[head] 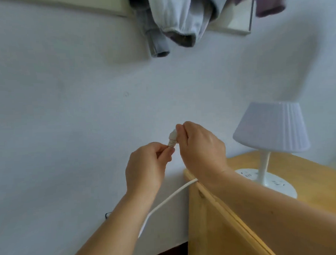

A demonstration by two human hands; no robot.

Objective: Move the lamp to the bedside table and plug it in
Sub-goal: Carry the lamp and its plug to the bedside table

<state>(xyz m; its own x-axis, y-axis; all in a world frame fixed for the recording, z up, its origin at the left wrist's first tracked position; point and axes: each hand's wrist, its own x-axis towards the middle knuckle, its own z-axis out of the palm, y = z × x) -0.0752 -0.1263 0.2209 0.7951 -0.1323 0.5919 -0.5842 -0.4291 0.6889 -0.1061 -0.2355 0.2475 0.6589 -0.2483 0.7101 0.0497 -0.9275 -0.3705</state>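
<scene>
A white lamp [271,127] with a pleated shade and a round base with sockets stands upright on the wooden bedside table [317,181] at the right. Its white cord [166,201] runs off the table's left edge and droops down along the wall. The white plug [172,139] is held up in front of the bare white wall. My right hand [200,149] pinches the plug's upper end. My left hand [147,166] pinches its lower end where the cord enters. No wall socket shows in this view.
Grey and purple clothes [176,22] hang from a ledge at the top of the wall. A small dark object [107,215] sits low on the wall at the left. The table's side panel [214,226] stands close to the wall.
</scene>
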